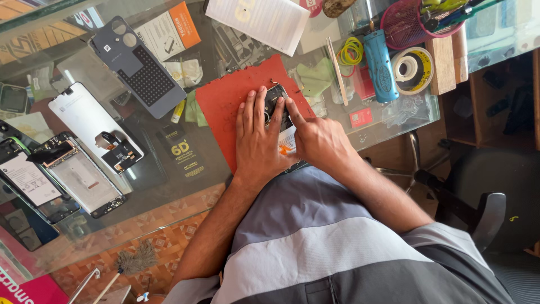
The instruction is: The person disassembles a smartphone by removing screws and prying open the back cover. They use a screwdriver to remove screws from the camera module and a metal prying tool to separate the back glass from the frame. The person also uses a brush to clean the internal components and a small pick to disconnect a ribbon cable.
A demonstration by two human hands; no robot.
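An opened phone [275, 101] lies on a red work mat [230, 101] on the glass table. My left hand [257, 138] rests flat on the phone, fingers spread over its upper part. Beside it, my right hand [318, 138] presses its index fingertip onto the phone near the camera end. Most of the phone's body is hidden under both hands; only its dark top and a white and orange patch show.
A grey phone back cover [138, 65], a white panel [93, 121] and two opened phones [73, 174] lie left of the mat. A blue cylinder [379, 65], tape roll [413, 68], pink basket [410, 22] and papers [259, 19] sit at the far side. Chair [484, 186] at right.
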